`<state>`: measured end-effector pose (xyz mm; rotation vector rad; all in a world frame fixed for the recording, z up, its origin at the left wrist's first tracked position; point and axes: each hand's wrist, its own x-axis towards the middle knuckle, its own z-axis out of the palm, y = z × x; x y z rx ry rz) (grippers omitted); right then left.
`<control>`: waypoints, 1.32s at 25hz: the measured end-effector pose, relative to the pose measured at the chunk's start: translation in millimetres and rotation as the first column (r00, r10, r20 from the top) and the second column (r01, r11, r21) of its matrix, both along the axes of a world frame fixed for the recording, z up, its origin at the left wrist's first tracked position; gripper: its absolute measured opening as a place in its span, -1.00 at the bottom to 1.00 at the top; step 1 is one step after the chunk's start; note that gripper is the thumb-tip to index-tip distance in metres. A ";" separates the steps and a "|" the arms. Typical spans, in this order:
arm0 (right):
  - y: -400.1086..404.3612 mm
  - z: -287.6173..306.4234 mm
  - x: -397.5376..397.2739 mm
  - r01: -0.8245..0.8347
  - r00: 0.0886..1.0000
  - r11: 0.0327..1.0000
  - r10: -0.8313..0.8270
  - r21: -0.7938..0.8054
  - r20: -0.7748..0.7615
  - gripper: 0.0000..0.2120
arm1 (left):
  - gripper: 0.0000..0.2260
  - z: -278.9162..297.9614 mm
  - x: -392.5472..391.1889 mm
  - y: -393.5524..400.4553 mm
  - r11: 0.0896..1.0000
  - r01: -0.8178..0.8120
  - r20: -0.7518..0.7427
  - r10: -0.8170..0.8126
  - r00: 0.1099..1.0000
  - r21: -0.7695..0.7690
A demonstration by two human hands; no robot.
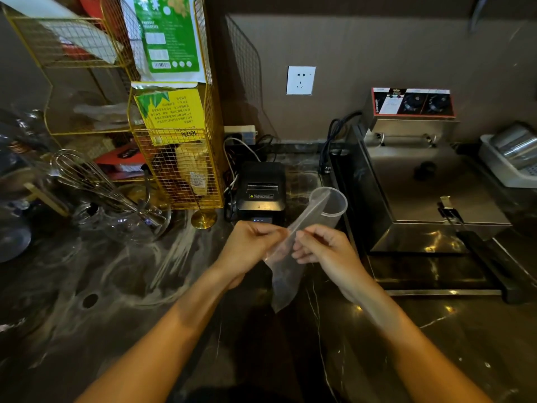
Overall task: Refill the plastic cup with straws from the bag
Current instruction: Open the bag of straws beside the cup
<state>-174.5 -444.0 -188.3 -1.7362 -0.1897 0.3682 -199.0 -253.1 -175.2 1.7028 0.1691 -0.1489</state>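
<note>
Reaching forward over the dark marbled table (122,286), two bare forearms meet near the centre of the view. The left hand (250,248) has its fingers curled, pinching one edge of a clear plastic bag (286,274); the right hand (322,248) pinches the opposite edge with thumb and forefinger, the other fingers bent. The bag hangs between the two hands, its lower end dangling above the table. Its upper end, a narrow translucent strip, leans up and to the right into the mouth of the plastic cup (329,206). Whether straws lie inside the bag cannot be told. The cup is clear, stands just beyond the hands, and is partly hidden by the bag and the right hand.

Just behind the left hand sits a small black receipt printer (260,189), touching or nearly touching the table's back area, with cables running behind it to a power strip (241,133). To the right of the cup stands a stainless steel fryer (412,181) with two control dials on its top panel. To the left, glassware holds a wire whisk (87,175), and a yellow wire rack (174,158) carries printed packets. On the brown wall behind, a white socket (300,80) is mounted.
</note>
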 end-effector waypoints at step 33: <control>-13.5 -7.7 -8.1 -0.102 0.991 0.992 0.107 0.071 -0.077 -0.92 | -0.72 -21.0 0.5 -14.9 0.889 -0.082 -0.314 -0.072 0.947 -0.451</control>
